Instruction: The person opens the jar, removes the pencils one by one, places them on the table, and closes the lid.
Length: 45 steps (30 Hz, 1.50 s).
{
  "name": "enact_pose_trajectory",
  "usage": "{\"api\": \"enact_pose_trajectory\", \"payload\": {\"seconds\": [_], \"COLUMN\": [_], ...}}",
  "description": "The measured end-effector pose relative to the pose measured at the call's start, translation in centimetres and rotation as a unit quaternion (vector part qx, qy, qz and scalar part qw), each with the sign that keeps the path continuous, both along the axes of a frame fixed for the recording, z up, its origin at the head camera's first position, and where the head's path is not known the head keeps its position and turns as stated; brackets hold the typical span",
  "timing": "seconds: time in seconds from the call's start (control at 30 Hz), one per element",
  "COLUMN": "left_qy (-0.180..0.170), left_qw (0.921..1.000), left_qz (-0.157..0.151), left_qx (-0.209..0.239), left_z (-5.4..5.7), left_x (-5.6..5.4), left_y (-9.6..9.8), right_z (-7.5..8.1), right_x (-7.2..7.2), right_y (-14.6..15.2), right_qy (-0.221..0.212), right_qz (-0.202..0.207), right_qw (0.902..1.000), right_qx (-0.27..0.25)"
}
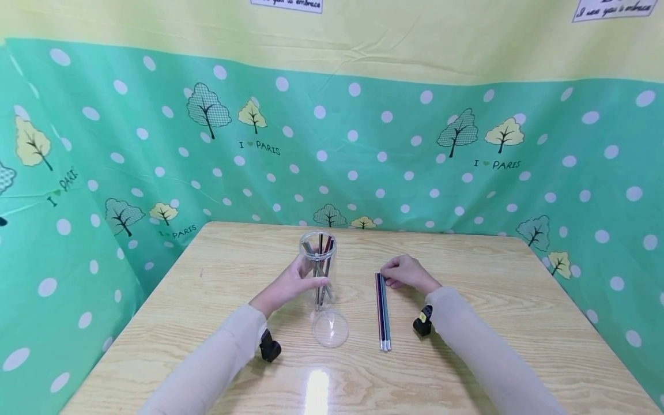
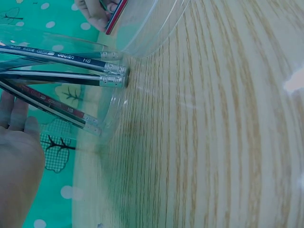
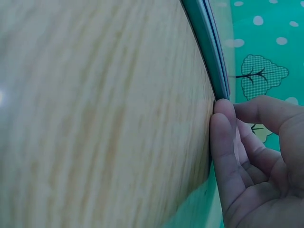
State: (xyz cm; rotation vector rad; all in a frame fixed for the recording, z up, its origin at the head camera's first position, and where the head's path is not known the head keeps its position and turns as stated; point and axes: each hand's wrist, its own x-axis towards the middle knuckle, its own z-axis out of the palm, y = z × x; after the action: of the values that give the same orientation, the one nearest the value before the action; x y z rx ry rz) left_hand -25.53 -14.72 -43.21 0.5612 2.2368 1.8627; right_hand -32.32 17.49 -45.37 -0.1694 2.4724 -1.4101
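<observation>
Carefully, the left hand (image 1: 295, 285) curls round a clear, cylindrical jar (image 1: 331, 271) of dark pencils with silvery ends, upright on a pale wood-grain table (image 1: 519, 328). The right hand (image 1: 407, 272) pinches the far end of a side-by-side row of slim, dark-coloured pencils (image 1: 383, 314) lying nearby. One clear, round disc (image 1: 330, 328) lies just before the jar.

Long sleeves, pale greyish off-white, plain: left sleeve (image 1: 207, 358), right sleeve (image 1: 485, 349). Cloth looks smooth, lightly creased toward the cuffs; both end at the wrist. Left hand (image 1: 291, 286) and right hand (image 1: 408, 272) bare. At each cuff a small black unit: left wrist camera (image 1: 270, 347) compact, dark all over; right wrist camera (image 1: 422, 323) blocky, with a small yellow-green patch (image 1: 422, 317). Finer detail too small to read.
</observation>
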Motion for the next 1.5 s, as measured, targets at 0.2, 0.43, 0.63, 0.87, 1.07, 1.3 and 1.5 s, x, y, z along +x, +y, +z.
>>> {"api": "enact_pose_trajectory", "payload": {"seconds": [0.2, 0.43, 0.63, 0.87, 1.07, 1.3, 1.5], "left_qy": [0.0, -0.015, -0.014, -0.007, 0.005, -0.007, -0.009], "left_qw": [1.0, 0.9999, 0.9999, 1.0, 0.9998, 1.0, 1.0], "left_qz": [0.002, 0.004, 0.005, -0.001, -0.015, -0.002, -0.001], "left_qx": [-0.006, -0.006, -0.005, 0.0, 0.01, 0.001, 0.001], "left_z": [-0.1, -0.2, -0.2, -0.2, -0.1, 0.0, 0.0], "left_x": [0.0, 0.1, 0.0, 0.0, 0.0, 0.1, 0.2], "left_y": [0.0, -0.2, -0.1, -0.1, -0.1, -0.1, -0.2], "right_z": [0.1, 0.9, 2.3, 4.8, 6.2, 8.3, 10.4], "right_x": [0.1, 0.5, 1.1, 1.9, 1.9, 2.7, 3.5], "right_y": [0.0, 0.2, 0.3, -0.2, -0.8, -2.1, -3.4], "right_qy": [0.0, 0.011, 0.03, 0.062, 0.083, 0.134, 0.161], "right_qz": [-0.003, 0.007, 0.02, 0.04, 0.071, 0.103, 0.117], "right_qw": [1.0, 0.9998, 0.9988, 0.9961, 0.9936, 0.9854, 0.9799], "right_qx": [0.001, 0.014, 0.034, 0.048, 0.027, 0.021, 0.009]}}
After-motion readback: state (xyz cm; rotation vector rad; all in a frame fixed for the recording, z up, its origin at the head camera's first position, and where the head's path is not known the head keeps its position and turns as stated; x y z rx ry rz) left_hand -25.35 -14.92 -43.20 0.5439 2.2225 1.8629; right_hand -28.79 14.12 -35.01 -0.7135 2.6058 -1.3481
